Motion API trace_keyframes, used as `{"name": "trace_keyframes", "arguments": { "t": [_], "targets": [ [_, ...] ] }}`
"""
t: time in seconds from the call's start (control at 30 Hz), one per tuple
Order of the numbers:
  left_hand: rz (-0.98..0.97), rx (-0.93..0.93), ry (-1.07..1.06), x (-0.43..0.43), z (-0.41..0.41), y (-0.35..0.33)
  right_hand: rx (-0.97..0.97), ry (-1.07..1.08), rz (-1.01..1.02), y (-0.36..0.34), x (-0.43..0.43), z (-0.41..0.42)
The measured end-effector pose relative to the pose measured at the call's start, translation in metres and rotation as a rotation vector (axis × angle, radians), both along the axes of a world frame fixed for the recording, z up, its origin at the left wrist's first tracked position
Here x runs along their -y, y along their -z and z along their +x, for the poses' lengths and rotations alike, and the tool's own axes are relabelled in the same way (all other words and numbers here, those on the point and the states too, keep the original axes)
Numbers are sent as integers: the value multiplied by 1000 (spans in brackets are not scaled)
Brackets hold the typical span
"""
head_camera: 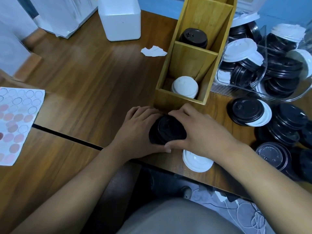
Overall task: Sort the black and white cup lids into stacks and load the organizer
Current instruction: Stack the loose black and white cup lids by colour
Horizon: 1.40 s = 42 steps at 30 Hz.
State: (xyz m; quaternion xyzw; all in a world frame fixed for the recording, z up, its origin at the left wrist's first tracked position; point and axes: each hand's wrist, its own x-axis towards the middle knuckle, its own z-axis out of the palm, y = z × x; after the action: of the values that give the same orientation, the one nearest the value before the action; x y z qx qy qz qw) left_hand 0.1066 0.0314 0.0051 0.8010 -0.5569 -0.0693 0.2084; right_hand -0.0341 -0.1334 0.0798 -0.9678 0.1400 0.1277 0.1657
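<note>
Black lid stack (167,130), head view: where is it? /A

On the table (84,73), just in front of the wooden organizer (179,101), between both hands. /B

Grip? /A

Left hand (136,130) cups the stack's left side, fingers curved round it. Right hand (199,130) wraps the right side, thumb on the near edge, fingers over the far edge. Both are grasping the stack. /B

Organizer contents? /A

Near compartment: white lid stack (184,87). Next compartment back: second black stack (193,38). Further back is cut off, cannot tell. /B

Unsorted stock? /A

Clear bin (287,99) to the organizer's right, with mixed black and white lids piled in it. Loose black lids (287,125) lie on the table in front of the bin. Beside them is a lid pair (246,112), black on white. Single white lid (195,162) sits at the table's near edge, partly under the right wrist. /B

Other items? /A

Sticker sheet (16,124) far left, white box (119,19) at the back, torn paper scrap (153,51) left of the organizer. /B
</note>
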Motion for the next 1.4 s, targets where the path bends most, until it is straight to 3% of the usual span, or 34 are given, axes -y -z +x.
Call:
{"name": "trace_keyframes", "arguments": {
  "t": [0.33,0.63,1.07,1.17,1.27,1.33,1.4],
  "targets": [
    [13,23,47,-2,0,1,41,43,-121,10,-13,-1],
    [-5,4,36,-1,-1,1,132,83,180,20,-5,-8],
    [9,-39,45,-1,2,0,145,78,130,19,-11,1],
    [28,-35,34,1,2,0,292,101,170,7,-9,-30],
    [39,-37,22,2,1,0,438,182,-18,-6,12,-97],
    [32,-52,20,4,-3,0,371,232,-181,-13,36,-146],
    [22,-57,33,8,-8,0,173,262,-310,-16,60,-183]
  ]
}}
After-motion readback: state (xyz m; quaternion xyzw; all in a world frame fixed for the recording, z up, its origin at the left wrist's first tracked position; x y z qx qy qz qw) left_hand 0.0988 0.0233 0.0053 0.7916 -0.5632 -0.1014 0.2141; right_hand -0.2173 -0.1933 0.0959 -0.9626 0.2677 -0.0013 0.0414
